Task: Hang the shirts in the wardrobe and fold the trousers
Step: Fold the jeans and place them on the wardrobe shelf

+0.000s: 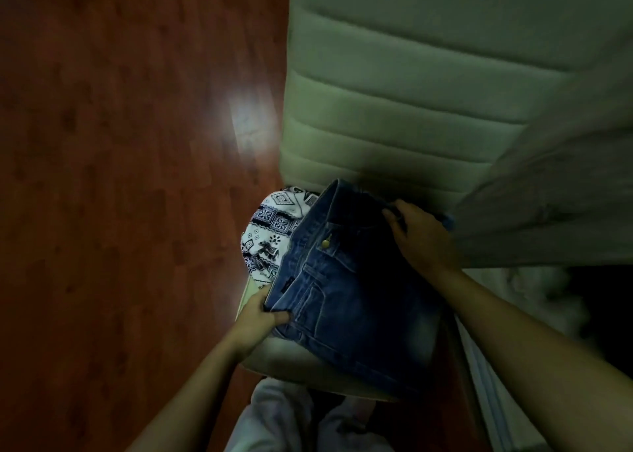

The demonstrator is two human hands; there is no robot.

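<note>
Nearest the camera: person's pale-clad lap (pixel 281 417), bottom edge, blurred.

Left hand (pixel 262 314) pinches the near-left side edge of the blue denim trousers (pixel 346 301), thumb on top and fingers tucked under the cloth. The blue denim trousers lie bunched on the pale cushioned chair seat (pixel 308 373), brass waist button facing up. The lower part runs off the seat's near-right edge; I can't tell how much hangs there.

Right hand (pixel 421 239) is curled over the far side of the waistband and grips it, fingertips hidden in the fabric.

Black-and-white patterned knit garment (pixel 270 232) sits on the seat's far-left part, partly under the denim and touching it. Shirt or not: can't tell.

Behind is the pale ribbed padded chair back (pixel 411 109). A grey-white draped cloth (pixel 548 195) is on the right. Red-brown wooden floor (pixel 120 143) fills the left, with a glare patch.

Step, as I judge it: trousers held at the waist, fold not yet made.

Risks:
- Lifting the denim could drag the patterned garment off the seat's left rim onto the floor, since they overlap.
- The small seat gives little flat room, so a fold made here may come out crooked or slide off the near edge.
- The left pinch is shallow, and heavy denim may slip from it.
- Light is dim and seams are hard to line up.
</note>
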